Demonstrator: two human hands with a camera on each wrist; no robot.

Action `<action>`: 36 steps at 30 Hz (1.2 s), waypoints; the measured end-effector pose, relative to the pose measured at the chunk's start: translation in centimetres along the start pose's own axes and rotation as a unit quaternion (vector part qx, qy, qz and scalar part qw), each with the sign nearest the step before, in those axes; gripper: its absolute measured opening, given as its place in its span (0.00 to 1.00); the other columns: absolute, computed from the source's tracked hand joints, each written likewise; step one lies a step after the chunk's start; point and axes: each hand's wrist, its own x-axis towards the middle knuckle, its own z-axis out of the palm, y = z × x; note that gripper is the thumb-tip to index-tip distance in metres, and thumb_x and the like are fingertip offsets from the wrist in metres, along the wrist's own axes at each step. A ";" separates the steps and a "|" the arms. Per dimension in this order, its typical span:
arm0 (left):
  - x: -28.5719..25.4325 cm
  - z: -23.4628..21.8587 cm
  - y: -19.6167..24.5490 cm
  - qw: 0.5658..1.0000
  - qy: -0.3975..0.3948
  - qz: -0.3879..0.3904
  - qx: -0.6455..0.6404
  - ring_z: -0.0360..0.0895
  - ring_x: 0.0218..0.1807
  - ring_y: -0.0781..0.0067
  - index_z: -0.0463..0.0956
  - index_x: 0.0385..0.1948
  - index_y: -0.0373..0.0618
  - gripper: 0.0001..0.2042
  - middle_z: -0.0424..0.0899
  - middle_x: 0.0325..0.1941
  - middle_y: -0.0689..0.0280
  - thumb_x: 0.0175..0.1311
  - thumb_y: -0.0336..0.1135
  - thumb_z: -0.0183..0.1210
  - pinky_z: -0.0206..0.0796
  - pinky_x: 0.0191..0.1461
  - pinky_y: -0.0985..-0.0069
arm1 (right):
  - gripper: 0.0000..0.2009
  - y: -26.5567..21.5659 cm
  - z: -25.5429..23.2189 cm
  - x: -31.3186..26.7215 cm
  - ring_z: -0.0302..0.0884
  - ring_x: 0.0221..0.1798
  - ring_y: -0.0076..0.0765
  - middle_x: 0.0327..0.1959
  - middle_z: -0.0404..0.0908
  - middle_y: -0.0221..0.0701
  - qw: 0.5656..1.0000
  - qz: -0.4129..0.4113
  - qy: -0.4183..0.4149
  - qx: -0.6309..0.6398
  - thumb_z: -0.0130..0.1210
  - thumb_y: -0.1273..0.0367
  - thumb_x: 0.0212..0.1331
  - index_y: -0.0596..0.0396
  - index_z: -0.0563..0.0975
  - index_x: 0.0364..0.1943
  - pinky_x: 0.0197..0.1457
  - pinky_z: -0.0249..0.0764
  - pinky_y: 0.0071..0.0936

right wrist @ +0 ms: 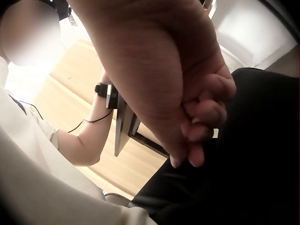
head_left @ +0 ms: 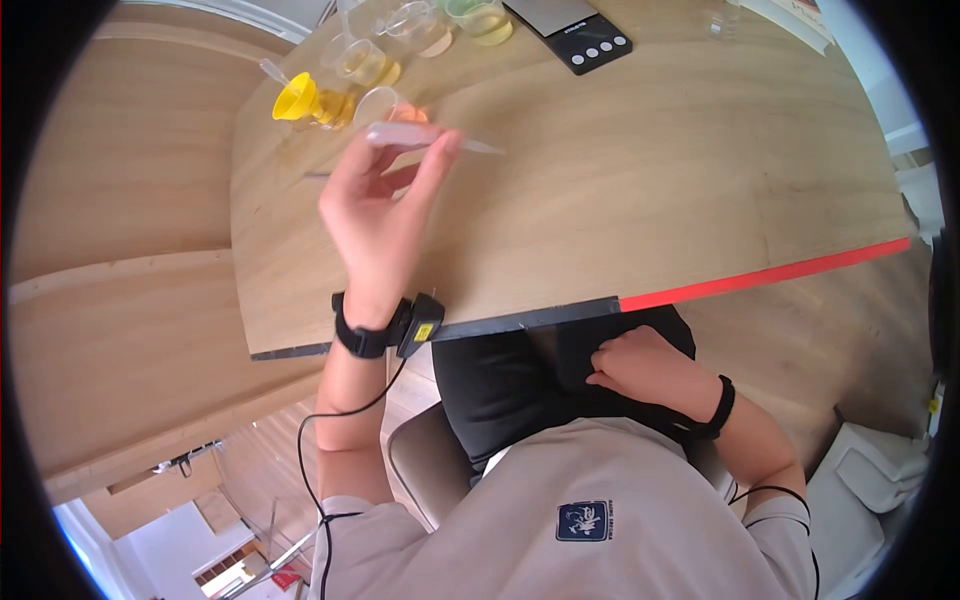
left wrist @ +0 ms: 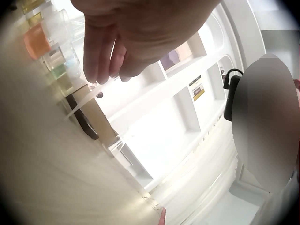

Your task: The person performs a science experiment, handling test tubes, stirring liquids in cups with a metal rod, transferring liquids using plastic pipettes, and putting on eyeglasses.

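In the head view the left hand [head_left: 383, 215] pinches a translucent plastic dropper [head_left: 400, 134] between thumb and fingers, above the wooden table. Its thin tip points to the right and slightly down, and the same dropper [left wrist: 86, 102] slants from the fingertips in the left wrist view. Just beyond the hand stands a clear cup [head_left: 376, 103] with orange-pink liquid, partly hidden by the hand. A thin stick-like thing [head_left: 315, 175] shows on the table left of the wrist. Below the table edge, the right hand [head_left: 645, 362] rests over the lap, fingers loosely curled around nothing, as the right wrist view confirms.
A yellow funnel [head_left: 295, 97] sits at a small vessel of amber liquid [head_left: 335, 110], with another dropper [head_left: 271, 70] near it. Several clear cups, including one with yellow-green liquid [head_left: 487, 27], stand farther back. A black digital scale [head_left: 600, 50] lies at the far side.
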 end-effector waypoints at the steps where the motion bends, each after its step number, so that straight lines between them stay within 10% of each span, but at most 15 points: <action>1: -0.2 -0.2 -0.1 1.000 -0.004 -0.002 -0.001 0.85 0.47 0.65 0.78 0.43 0.29 0.07 0.86 0.45 0.54 0.65 0.17 0.61 0.84 0.52 0.67 | 0.15 0.6 0.3 -0.1 0.83 0.33 0.49 0.25 0.82 0.37 1.000 0.009 0.004 -0.003 0.61 0.60 0.61 0.56 0.80 0.24 0.38 0.78 0.42; 36: -1.7 -1.2 2.5 0.999 0.013 -0.045 0.004 0.86 0.42 0.73 0.80 0.38 0.35 0.08 0.88 0.39 0.61 0.60 0.17 0.67 0.80 0.46 0.78 | 0.15 2.2 0.8 -0.1 0.82 0.31 0.49 0.22 0.81 0.37 0.999 0.035 0.016 0.034 0.62 0.59 0.61 0.54 0.80 0.23 0.37 0.76 0.42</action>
